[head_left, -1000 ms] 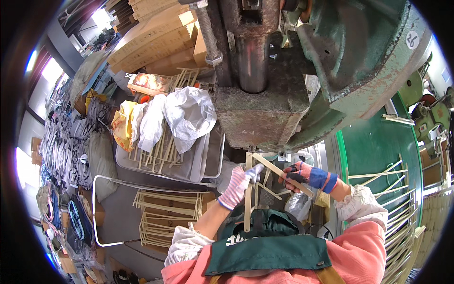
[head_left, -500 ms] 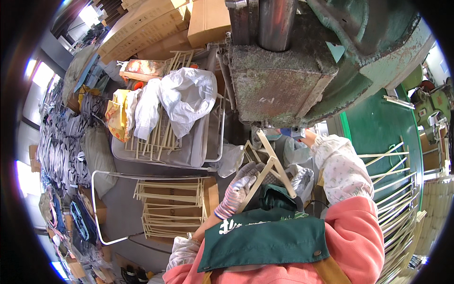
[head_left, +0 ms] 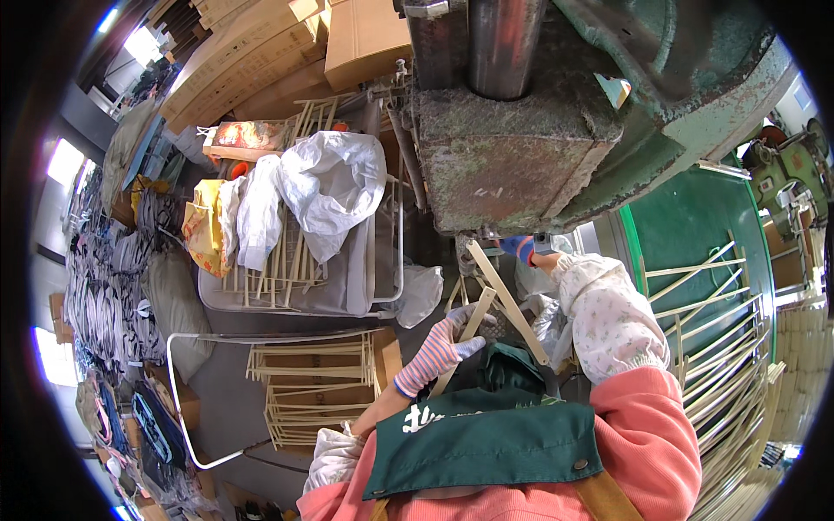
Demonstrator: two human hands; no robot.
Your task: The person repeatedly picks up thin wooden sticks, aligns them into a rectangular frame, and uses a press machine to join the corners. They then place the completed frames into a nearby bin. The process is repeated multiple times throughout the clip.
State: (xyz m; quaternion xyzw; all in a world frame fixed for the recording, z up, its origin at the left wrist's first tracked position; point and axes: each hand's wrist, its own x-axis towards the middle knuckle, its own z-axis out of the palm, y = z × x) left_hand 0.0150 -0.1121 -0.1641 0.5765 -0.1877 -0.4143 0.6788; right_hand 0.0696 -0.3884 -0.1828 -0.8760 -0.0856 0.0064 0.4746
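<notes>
My left hand (head_left: 437, 352), in a striped glove, grips a pale flat strip (head_left: 476, 319), its thumb lying across it. The strip slants down toward my green apron (head_left: 486, 438). Beside it, a longer pale strip (head_left: 508, 300) runs from under the press head (head_left: 512, 169) down to the right; the pieces look like parts of one hinged frame, though the joint is hard to make out. My right hand (head_left: 530, 250), in a blue and red glove, reaches beneath the right side of the press head. Its fingertips are hidden there.
Stacked pale frames (head_left: 321, 365) lie on cardboard at left, beside a white metal rail (head_left: 178, 391). A grey tub (head_left: 347, 291) holds frames and a white sack (head_left: 334, 187). More frames (head_left: 721, 373) lean by a green table (head_left: 695, 221). Cardboard boxes (head_left: 365, 43) stand behind.
My right hand has shifted left under the press head, showing more of its glove. The left thumb now sticks out to the right across the strip. The whole view has turned slightly.
</notes>
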